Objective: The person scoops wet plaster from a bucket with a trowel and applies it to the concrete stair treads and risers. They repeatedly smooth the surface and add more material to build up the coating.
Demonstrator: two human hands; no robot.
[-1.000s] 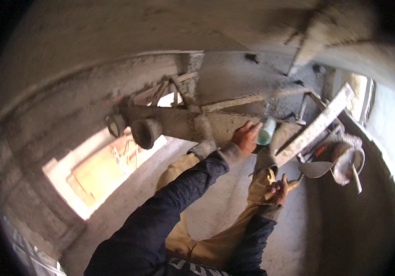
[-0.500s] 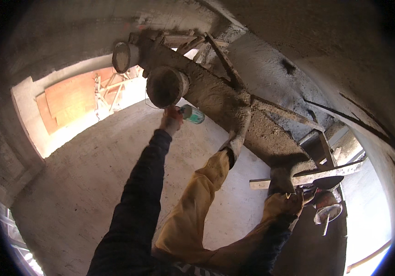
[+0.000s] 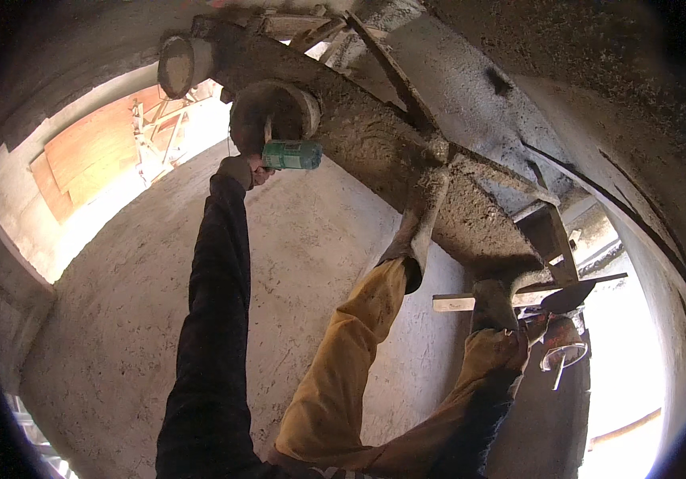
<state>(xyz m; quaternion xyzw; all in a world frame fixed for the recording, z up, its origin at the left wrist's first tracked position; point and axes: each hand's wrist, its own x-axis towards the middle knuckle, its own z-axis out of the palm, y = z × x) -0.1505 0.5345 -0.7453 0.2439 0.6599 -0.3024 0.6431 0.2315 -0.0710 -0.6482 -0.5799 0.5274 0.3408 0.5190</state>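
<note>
My left hand point(image 3: 258, 171), at the end of a dark sleeve, is closed at one end of a plastic bottle with a green label point(image 3: 293, 155). The bottle lies sideways across the near rim of a mortar-crusted bucket point(image 3: 308, 110). A stick-like piece point(image 3: 268, 128) shows against the bucket's dark inside. Beside my right knee, my right hand point(image 3: 523, 334) is closed, partly in shadow, around what looks like the handle of a trowel. The dark trowel blade point(image 3: 568, 298) points away to the right. Just below the blade hangs or stands a small reddish pail point(image 3: 564, 345).
My boots point(image 3: 425, 214) rest on a rough, mortar-covered plank point(image 3: 359, 144). A second bucket point(image 3: 177, 67) stands at its far left end. Wooden braces point(image 3: 395, 76) run beyond the plank. A pale wall-like surface point(image 3: 295, 263) lies below; bright openings show left and right.
My left hand and the bottle have moved left and farther up, to the bucket's rim. The whole view has shifted a little. My right hand stays by the knee with the trowel.
</note>
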